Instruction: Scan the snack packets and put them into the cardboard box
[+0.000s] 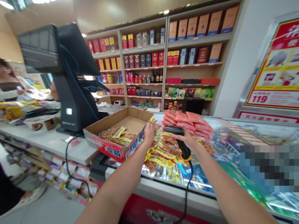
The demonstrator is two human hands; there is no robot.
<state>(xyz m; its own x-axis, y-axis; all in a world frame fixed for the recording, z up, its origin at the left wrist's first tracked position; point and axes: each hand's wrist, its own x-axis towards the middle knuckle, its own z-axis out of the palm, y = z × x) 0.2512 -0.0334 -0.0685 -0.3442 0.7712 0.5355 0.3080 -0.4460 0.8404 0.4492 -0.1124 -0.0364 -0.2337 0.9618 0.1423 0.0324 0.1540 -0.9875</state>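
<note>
My right hand [187,142] is wrapped round the handle of a black barcode scanner [174,130], its head pointing left over the snack packets. A cord runs down from its grip. At the right wall of a shallow cardboard box [137,115], my left hand [149,133] is closed on the rim. The yellow edge of a packet shows beside its fingertips. Several clear snack packets with yellow labels [119,132] lie inside the box. More yellow-labelled packets [161,155] are spread on the glass top between my hands. Behind the scanner rises a pile of pink packets [187,119].
A black point-of-sale terminal [74,93] stands on the white counter [80,152] to the left. The glass-topped freezer [224,137] extends right. Shelves of boxed goods [144,59] line the back. Another person [14,82] is at the far left. A cable [67,161] hangs off the counter.
</note>
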